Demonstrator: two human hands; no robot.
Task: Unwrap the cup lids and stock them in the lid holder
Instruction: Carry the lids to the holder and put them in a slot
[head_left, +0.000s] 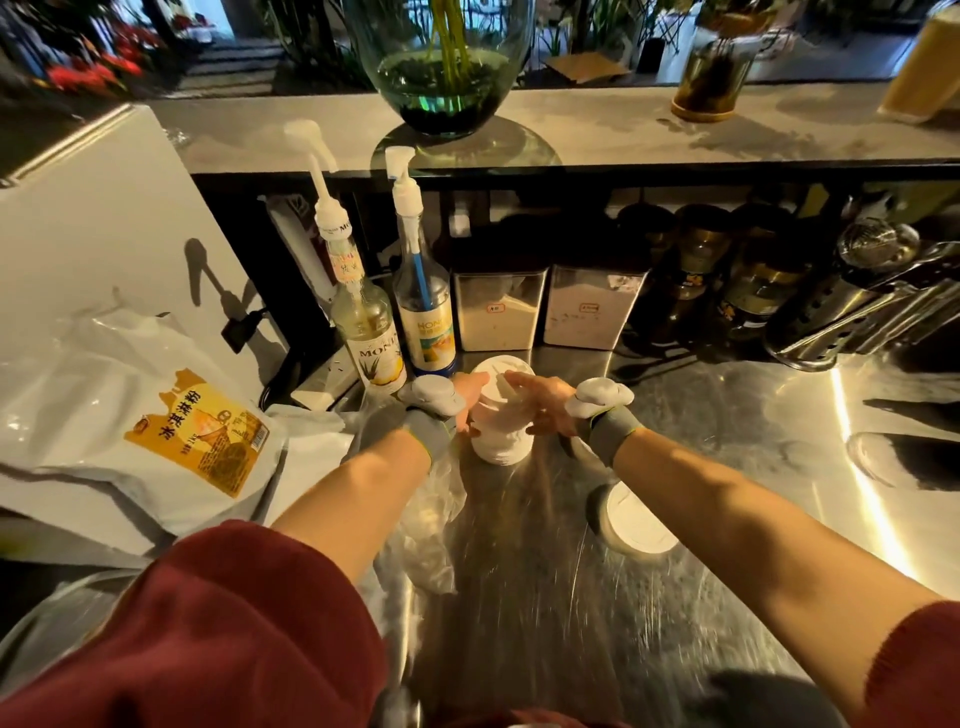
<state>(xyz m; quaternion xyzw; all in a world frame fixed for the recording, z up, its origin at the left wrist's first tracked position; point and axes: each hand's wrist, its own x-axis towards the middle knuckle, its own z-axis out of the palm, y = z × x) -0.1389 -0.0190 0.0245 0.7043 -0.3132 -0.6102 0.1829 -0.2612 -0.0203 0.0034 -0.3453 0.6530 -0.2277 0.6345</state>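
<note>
The lid stack (501, 415) is stood upright near the tabletop's (727, 467) far edge — its long axis vertical. It is clasped between both hands, left hand (470, 397) and right hand (545, 408), fingers spread against its sides, equally near.

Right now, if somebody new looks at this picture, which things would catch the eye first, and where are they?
First, the two hands meeting at the middle of the steel counter: the left hand and the right hand grip a white stack of cup lids from both sides. Then the big glass vase on the upper ledge, and the bag with the orange label at the left.
</note>
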